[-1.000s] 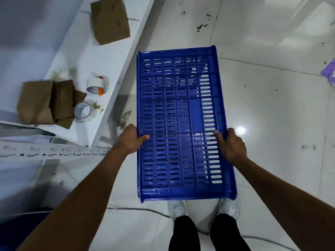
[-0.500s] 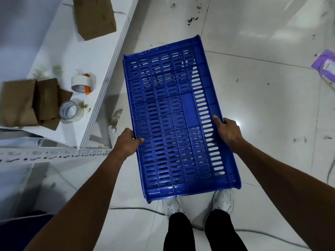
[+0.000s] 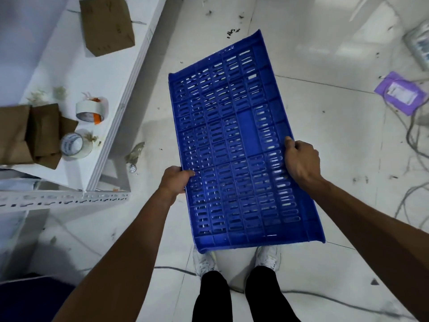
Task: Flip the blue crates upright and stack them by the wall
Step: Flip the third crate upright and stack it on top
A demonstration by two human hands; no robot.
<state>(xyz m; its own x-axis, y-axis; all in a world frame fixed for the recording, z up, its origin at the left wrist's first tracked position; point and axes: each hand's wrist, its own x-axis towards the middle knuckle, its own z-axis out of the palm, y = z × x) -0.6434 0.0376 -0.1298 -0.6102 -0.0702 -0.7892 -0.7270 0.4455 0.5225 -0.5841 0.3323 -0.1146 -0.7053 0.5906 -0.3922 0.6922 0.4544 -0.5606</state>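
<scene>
Both hands hold the blue crate beside a cluttered shelf.

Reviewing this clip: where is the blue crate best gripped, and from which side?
By its two long edges, one hand from each side, as the left hand and right hand do now. The blue crate is long, flat and slotted, so opposed side grips steady it.

Item: blue crate, one in view
Build: shallow plastic, rectangular, slotted grid base, low rim
Pose: held off the floor, long axis pointing away, turned so the far end leans right
Facing: cannot tell whether upright or inverted
Position: above white tiles, over the feet
</scene>
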